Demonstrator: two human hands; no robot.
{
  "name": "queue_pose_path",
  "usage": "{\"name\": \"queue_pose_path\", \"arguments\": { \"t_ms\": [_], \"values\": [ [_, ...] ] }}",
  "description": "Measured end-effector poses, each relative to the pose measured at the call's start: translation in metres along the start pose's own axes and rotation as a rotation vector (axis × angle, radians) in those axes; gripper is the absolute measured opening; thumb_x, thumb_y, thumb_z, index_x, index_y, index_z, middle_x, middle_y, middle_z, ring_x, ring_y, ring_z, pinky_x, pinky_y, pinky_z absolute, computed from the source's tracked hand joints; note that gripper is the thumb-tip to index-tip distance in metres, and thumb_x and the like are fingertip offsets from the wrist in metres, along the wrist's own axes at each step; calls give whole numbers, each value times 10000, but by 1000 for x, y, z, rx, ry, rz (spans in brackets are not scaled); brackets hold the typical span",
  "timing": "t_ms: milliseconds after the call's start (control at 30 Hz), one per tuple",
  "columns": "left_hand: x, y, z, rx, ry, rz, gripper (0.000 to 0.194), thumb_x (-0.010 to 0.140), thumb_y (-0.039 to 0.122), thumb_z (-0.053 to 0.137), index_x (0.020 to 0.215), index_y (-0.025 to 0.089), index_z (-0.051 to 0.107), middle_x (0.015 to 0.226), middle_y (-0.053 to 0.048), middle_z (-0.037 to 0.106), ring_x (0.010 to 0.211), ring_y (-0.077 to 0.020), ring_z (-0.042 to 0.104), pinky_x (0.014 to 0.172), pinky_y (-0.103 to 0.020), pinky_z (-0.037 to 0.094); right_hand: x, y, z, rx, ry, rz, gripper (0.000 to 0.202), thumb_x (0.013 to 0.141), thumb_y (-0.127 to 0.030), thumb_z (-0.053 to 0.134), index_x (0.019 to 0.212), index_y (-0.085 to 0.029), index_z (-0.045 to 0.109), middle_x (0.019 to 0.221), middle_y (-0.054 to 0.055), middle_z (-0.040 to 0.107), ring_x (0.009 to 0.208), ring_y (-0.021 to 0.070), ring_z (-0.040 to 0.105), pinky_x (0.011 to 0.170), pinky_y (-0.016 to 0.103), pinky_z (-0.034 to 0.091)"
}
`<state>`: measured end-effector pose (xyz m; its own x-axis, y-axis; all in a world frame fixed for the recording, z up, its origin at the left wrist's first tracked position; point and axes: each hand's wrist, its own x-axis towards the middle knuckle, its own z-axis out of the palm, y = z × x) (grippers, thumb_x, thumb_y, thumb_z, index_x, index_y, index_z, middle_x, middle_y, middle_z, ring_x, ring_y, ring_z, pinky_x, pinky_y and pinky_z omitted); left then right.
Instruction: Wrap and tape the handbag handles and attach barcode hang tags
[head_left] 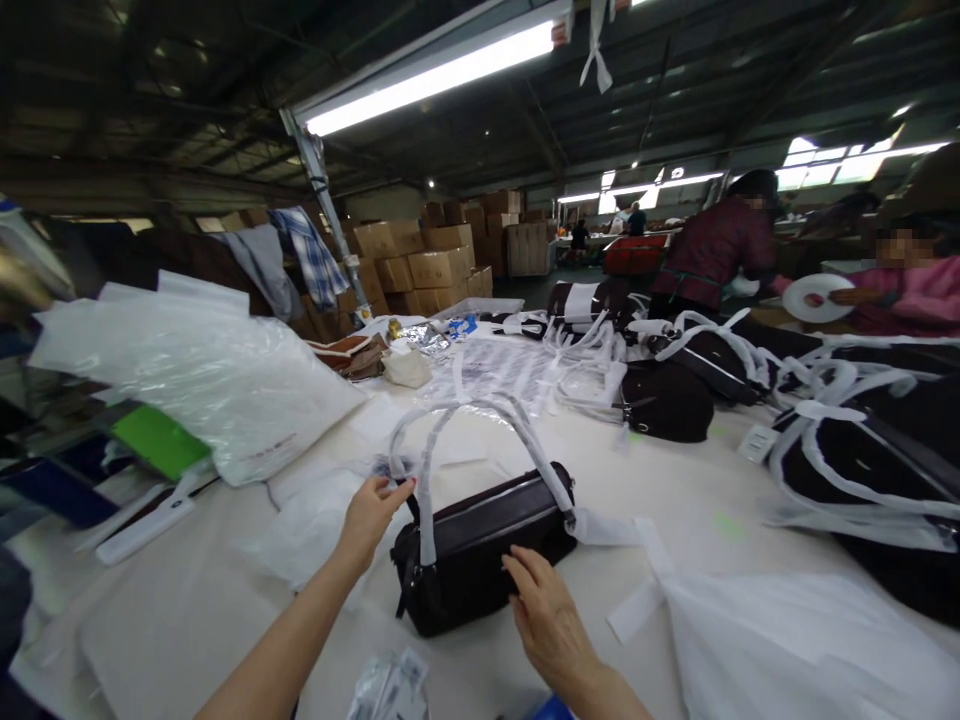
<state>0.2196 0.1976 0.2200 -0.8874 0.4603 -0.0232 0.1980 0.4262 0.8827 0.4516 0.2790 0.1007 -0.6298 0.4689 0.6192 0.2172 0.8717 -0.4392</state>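
A black handbag [487, 550] lies on the white table in front of me. Its two upright handles [529, 440] are wrapped in white material. At the bag's left end, my left hand [369, 520] has its fingertips pinched by the base of a handle and a black strap; the exact contact is partly hidden. My right hand [551, 615] rests its spread fingers against the bag's front, right of the middle, without gripping it. White wrapping [607, 530] trails from the bag's right end.
More black handbags with wrapped handles [667, 400] crowd the right side. Clear plastic bags [202, 370] are heaped at left, near a green item [161, 440]. White sheets [795, 640] lie front right; small clear packets [390, 685] lie nearby. Two people work across the table.
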Motion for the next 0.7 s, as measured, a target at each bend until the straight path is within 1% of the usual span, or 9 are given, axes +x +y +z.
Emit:
{"name": "queue_pose_path", "arguments": {
  "t_ms": [67, 167, 300, 400, 467, 533, 600, 667, 700],
  "values": [
    [-6, -12, -4, -16, -10, 25, 474, 596, 543, 616, 856, 152, 547, 807, -92, 642, 754, -251, 610, 635, -351, 462, -18, -6, -2, 40, 10, 19, 434, 761, -24, 401, 1157, -157, 522, 1105, 138, 608, 1021, 228, 577, 834, 400, 532],
    [-22, -32, -10, -38, -49, 75, 346, 640, 478, 588, 819, 183, 588, 826, -67, 651, 790, -241, 604, 684, -335, 458, -43, -11, -8, 43, 9, 54, 369, 788, -59, 434, 1121, -185, 531, 1063, 116, 632, 966, 219, 608, 802, 369, 547],
    [-49, -57, -17, -57, -99, 113, 202, 639, 383, 604, 745, 212, 625, 744, -29, 657, 726, -223, 598, 685, -316, 448, -67, -19, -12, 34, -15, 58, 300, 819, -122, 469, 1098, -205, 539, 1015, 91, 660, 913, 205, 635, 764, 316, 557],
    [-65, -66, -20, -70, -90, 138, 173, 598, 300, 634, 756, 231, 634, 742, -23, 656, 682, -213, 580, 674, -310, 435, -75, -33, -4, 73, 57, 143, 238, 862, -189, 435, 1062, -215, 561, 991, 85, 669, 912, 202, 639, 779, 308, 546],
    [-70, -66, -22, -83, -90, 154, 208, 571, 253, 648, 779, 241, 639, 771, -21, 656, 702, -211, 573, 683, -301, 429, -72, -47, 3, 159, 79, 215, 207, 878, -249, 432, 1019, -222, 580, 947, 72, 674, 883, 189, 646, 768, 279, 542],
    [-69, -63, -23, -100, -108, 139, 191, 590, 257, 637, 780, 235, 639, 761, -23, 654, 709, -210, 576, 672, -295, 431, -62, -65, 9, 287, 58, 308, 191, 882, -298, 437, 960, -231, 598, 858, 40, 676, 789, 160, 656, 698, 224, 541],
    [-64, -57, -23, -113, -119, 93, 141, 647, 295, 597, 763, 222, 627, 709, -18, 643, 668, -203, 571, 628, -292, 431, -44, -84, 13, 402, 41, 413, 204, 887, -329, 429, 936, -237, 604, 796, 14, 673, 716, 138, 653, 625, 185, 528],
    [-55, -51, -21, -122, -125, 44, 128, 695, 330, 557, 726, 217, 608, 657, -5, 621, 634, -193, 557, 588, -285, 417, -18, -104, 16, 446, 68, 483, 234, 875, -364, 443, 995, -227, 589, 826, 19, 678, 715, 140, 650, 590, 182, 517],
    [-51, -49, -20, -125, -139, 22, 141, 708, 347, 550, 694, 216, 601, 631, 0, 609, 615, -188, 547, 572, -282, 408, -4, -113, 17, 434, 89, 499, 268, 850, -386, 480, 1033, -214, 573, 854, 29, 677, 709, 145, 645, 575, 190, 513]
  ]
}}
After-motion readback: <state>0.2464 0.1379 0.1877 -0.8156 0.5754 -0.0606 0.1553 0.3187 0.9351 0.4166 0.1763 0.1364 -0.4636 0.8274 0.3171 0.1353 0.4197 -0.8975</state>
